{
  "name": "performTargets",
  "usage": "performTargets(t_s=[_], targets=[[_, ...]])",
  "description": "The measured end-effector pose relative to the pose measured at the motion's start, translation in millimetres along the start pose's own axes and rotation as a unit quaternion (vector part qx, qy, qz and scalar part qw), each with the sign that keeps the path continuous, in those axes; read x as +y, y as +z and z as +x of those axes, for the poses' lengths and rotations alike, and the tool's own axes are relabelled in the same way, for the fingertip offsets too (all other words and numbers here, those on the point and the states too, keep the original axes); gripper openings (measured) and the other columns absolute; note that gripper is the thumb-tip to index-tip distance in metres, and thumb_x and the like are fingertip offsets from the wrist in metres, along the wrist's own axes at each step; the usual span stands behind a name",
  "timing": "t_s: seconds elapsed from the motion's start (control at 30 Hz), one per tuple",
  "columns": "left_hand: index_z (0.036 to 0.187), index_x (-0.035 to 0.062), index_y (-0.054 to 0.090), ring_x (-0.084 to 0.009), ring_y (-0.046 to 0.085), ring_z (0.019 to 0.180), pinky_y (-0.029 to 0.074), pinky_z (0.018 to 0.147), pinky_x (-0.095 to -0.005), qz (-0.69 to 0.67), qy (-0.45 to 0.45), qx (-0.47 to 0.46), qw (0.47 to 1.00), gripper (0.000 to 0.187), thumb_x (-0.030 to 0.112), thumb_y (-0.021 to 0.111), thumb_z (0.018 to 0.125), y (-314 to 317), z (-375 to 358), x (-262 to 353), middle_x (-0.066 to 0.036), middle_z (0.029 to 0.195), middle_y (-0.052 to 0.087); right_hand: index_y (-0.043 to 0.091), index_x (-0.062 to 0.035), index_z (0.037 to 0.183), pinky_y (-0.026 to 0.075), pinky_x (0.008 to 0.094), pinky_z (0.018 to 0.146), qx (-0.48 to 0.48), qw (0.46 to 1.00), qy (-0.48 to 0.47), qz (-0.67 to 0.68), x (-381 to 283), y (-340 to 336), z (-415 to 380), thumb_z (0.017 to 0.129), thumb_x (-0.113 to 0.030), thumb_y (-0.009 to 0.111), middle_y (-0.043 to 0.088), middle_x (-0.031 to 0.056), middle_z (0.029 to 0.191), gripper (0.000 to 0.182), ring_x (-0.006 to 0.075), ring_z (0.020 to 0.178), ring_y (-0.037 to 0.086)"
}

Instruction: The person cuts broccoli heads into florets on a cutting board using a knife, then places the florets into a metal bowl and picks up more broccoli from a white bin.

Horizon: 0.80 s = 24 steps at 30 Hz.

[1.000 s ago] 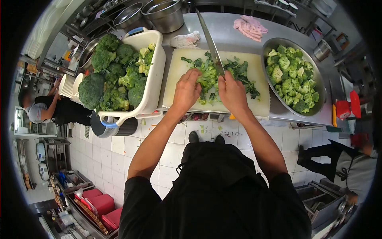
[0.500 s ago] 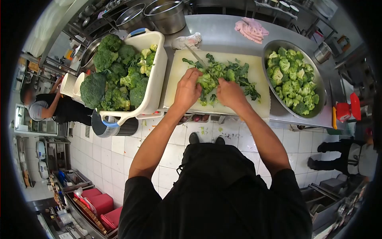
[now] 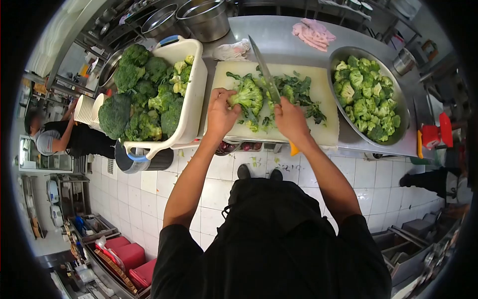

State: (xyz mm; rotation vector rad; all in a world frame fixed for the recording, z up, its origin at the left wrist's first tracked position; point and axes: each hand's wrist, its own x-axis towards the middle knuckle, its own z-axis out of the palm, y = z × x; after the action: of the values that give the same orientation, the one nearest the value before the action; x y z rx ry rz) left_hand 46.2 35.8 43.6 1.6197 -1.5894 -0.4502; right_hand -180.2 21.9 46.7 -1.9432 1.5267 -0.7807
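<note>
My left hand (image 3: 222, 113) grips a broccoli head (image 3: 248, 96) by its stem side, over the left part of the white cutting board (image 3: 221, 79). My right hand (image 3: 290, 121) is closed around the yellow handle (image 3: 294, 148) of a long kitchen knife (image 3: 265, 69). The blade points up and away, tilted to the left, just right of the broccoli and apart from it. Cut leaves and trimmings (image 3: 302, 89) lie spread on the board behind and beside both hands.
Left of the board stands a white tub (image 3: 195, 94) heaped with broccoli heads. To the right, a steel bowl (image 3: 404, 112) holds cut florets. A pink cloth (image 3: 313, 34), a white cloth (image 3: 232, 50) and a red scale (image 3: 437, 133) sit around. Co-workers (image 3: 55, 134) stand at both sides.
The knife has swung from a leftward slant beside the broccoli to nearly upright, further right. My left hand has drawn the broccoli slightly left, showing more of its head.
</note>
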Motion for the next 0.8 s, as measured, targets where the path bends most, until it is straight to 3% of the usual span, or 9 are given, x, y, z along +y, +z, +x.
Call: performTargets(t_s=[0.13, 0.23, 0.33, 0.53, 0.63, 0.73, 0.8], targets=[[0.113, 0.0018, 0.072, -0.0262, 0.064, 0.082, 0.055, 0.076, -0.0375, -0.019, 0.016, 0.035, 0.999, 0.038, 0.004, 0.074, 0.075, 4, 1, -6, -0.013, 0.112, 0.059, 0.056, -0.0020, 0.101, 0.053, 0.0571, 0.071, 0.013, 0.999, -0.022, 0.030, -14, 23, -4, 0.097, -0.017, 0.054, 0.069, 0.0229, 0.079, 0.016, 0.0459, 0.077, 0.067], [0.113, 0.0018, 0.072, -0.0260, 0.064, 0.083, 0.054, 0.076, -0.0369, -0.022, 0.004, 0.034, 0.999, 0.038, 0.004, 0.074, 0.075, 6, 2, -10, -0.013, 0.112, 0.059, 0.055, -0.0014, 0.102, 0.052, 0.0579, 0.072, 0.022, 0.998, 0.012, 0.050, -24, 35, -8, 0.097, -0.016, 0.053, 0.069, 0.0236, 0.079, 0.016, 0.0464, 0.078, 0.067], [0.112, 0.0017, 0.071, -0.0258, 0.064, 0.082, 0.054, 0.076, -0.0366, -0.023, -0.001, 0.040, 0.999, 0.037, 0.003, 0.074, 0.075, 6, -1, -10, -0.013, 0.112, 0.058, 0.055, -0.0009, 0.102, 0.052, 0.0576, 0.073, -0.011, 0.999, -0.027, 0.015, -5, 62, -8, 0.098, -0.015, 0.053, 0.068, 0.0246, 0.080, 0.015, 0.0466, 0.079, 0.066], [0.107, 0.0012, 0.070, -0.0260, 0.063, 0.081, 0.054, 0.076, -0.0361, -0.079, -0.017, 0.056, 0.995, 0.036, -0.006, 0.072, 0.072, 7, -5, -10, -0.012, 0.111, 0.058, 0.056, -0.0015, 0.101, 0.050, 0.0555, 0.071, -0.071, 0.993, 0.028, 0.092, 0, 42, -12, 0.099, -0.020, 0.054, 0.068, 0.0249, 0.080, 0.019, 0.0461, 0.078, 0.066], [0.107, 0.0017, 0.070, -0.0272, 0.066, 0.085, 0.055, 0.076, -0.0357, -0.056, 0.042, 0.070, 0.995, 0.035, -0.008, 0.070, 0.073, 5, -3, -13, -0.012, 0.112, 0.058, 0.056, -0.0008, 0.100, 0.049, 0.0548, 0.070, -0.107, 0.974, 0.106, 0.170, 14, 33, -6, 0.100, -0.022, 0.054, 0.068, 0.0250, 0.080, 0.022, 0.0462, 0.079, 0.066], [0.106, 0.0024, 0.070, -0.0287, 0.068, 0.093, 0.056, 0.078, -0.0361, 0.026, 0.116, 0.036, 0.992, 0.033, -0.007, 0.070, 0.075, -5, -1, -11, -0.013, 0.115, 0.059, 0.056, -0.0014, 0.101, 0.050, 0.0538, 0.071, -0.076, 0.987, 0.078, 0.120, 10, 19, -6, 0.100, -0.023, 0.053, 0.068, 0.0246, 0.080, 0.022, 0.0461, 0.079, 0.066], [0.107, 0.0008, 0.069, -0.0289, 0.065, 0.104, 0.057, 0.088, -0.0368, 0.058, 0.117, 0.002, 0.992, 0.032, -0.012, 0.068, 0.078, -8, -2, -12, -0.012, 0.124, 0.055, 0.057, -0.0009, 0.103, 0.051, 0.0531, 0.072, -0.056, 0.994, 0.045, 0.088, 2, 9, -7, 0.101, -0.025, 0.054, 0.069, 0.0234, 0.078, 0.024, 0.0454, 0.077, 0.067]])
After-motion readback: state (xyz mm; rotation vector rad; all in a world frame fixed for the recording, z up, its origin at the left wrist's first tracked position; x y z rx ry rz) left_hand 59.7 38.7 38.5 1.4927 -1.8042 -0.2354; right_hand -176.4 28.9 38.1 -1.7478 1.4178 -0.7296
